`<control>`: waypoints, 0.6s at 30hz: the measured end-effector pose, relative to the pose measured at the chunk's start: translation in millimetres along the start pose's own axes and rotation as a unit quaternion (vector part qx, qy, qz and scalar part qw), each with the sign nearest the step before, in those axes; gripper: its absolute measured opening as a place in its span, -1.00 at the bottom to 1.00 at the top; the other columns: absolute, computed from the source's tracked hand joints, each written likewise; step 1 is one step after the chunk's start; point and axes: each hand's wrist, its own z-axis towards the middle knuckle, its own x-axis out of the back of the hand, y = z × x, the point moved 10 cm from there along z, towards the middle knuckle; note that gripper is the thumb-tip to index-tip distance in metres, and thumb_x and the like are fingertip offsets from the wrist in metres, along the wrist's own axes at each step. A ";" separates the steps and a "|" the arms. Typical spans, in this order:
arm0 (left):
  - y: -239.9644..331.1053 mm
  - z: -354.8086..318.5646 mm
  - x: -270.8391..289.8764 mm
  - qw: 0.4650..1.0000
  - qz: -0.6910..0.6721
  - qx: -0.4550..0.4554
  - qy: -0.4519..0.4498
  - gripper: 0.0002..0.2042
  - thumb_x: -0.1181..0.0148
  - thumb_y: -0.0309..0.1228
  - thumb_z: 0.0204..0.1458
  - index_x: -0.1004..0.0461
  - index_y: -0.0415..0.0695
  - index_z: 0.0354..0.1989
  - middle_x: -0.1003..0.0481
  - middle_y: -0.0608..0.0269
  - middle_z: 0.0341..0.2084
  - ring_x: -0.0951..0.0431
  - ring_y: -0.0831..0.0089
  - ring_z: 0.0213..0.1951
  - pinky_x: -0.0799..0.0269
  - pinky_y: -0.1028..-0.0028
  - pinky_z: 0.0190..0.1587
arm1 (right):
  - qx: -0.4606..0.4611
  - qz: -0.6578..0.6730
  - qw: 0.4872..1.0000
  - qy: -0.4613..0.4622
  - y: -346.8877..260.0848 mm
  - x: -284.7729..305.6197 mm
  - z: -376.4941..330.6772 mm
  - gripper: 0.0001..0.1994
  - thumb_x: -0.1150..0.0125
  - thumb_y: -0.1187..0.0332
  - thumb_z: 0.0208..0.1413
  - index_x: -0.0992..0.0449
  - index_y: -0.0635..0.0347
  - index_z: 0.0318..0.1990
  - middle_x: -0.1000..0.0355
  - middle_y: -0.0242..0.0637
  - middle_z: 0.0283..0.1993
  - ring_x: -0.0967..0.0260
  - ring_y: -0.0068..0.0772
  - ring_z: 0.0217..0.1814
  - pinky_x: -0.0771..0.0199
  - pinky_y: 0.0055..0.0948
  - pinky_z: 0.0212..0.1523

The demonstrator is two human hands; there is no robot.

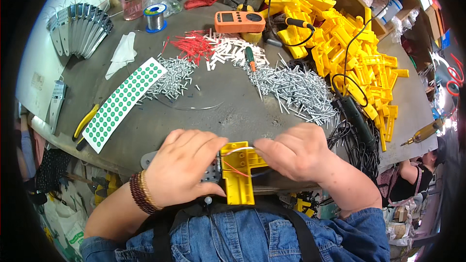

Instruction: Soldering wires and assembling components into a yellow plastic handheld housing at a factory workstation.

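Observation:
A yellow plastic housing half (pixel 240 187) lies at the table's near edge, its hollow inside facing up. My left hand (pixel 187 160) grips its left side, thumb below and fingers above, together with a perforated metal plate (pixel 210 172) that is partly hidden under the palm. Inside the housing run a white wire (pixel 239 149) and a red-orange wire (pixel 236 169). My right hand (pixel 296 153) is closed at the housing's right side, with the white wire reaching its pinched fingertips. A dark wire (pixel 261 171) passes beneath that hand; its far end is hidden.
Beyond my hands lie piles of screws (pixel 301 92), red sleeves (pixel 191 46), white sleeves (pixel 233 48) and a green-handled screwdriver (pixel 250 58). Yellow housings (pixel 359 63) heap up at right, near black cables (pixel 361 157). At left are a green-dotted sticker sheet (pixel 125 102) and yellow-handled pliers (pixel 86 121). An orange multimeter (pixel 240 22) stands behind.

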 end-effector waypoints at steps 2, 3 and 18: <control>-14.1 -10.9 17.2 1.000 0.022 -0.003 -0.004 -0.10 -0.42 0.11 -0.30 -0.30 -0.28 0.17 -0.40 -0.04 0.04 -0.38 0.01 0.09 -0.19 0.13 0.18 | -0.007 -0.027 0.999 0.029 15.9 1.3 1.1 -0.72 -0.35 0.19 -0.10 -0.55 0.03 -0.21 -0.38 -0.52 -0.50 -0.42 -0.49 -0.46 -0.38 -0.47 -0.50; -23.0 -16.9 28.4 0.999 0.043 0.000 -0.011 -0.08 -0.41 0.13 -0.28 -0.29 -0.29 0.19 -0.39 -0.07 0.06 -0.37 -0.01 0.11 -0.18 0.13 0.20 | -0.017 0.019 0.998 0.055 40.2 2.9 1.8 -0.79 -0.30 0.28 -0.01 -0.55 0.04 -0.19 -0.42 -0.46 -0.46 -0.45 -0.36 -0.42 -0.42 -0.39 -0.46; -65.5 5.3 62.8 0.985 -0.073 0.080 0.137 -0.88 -0.21 -0.56 -0.10 -0.45 -0.21 -0.37 -0.43 0.13 -0.44 -0.45 0.16 -0.35 -0.36 0.32 -0.25 | -0.252 0.301 0.838 0.379 228.5 43.5 -14.5 -0.72 -0.36 0.44 0.09 -0.52 0.28 -0.04 -0.51 -0.37 -0.20 -0.42 -0.63 -0.21 -0.39 -0.61 -0.11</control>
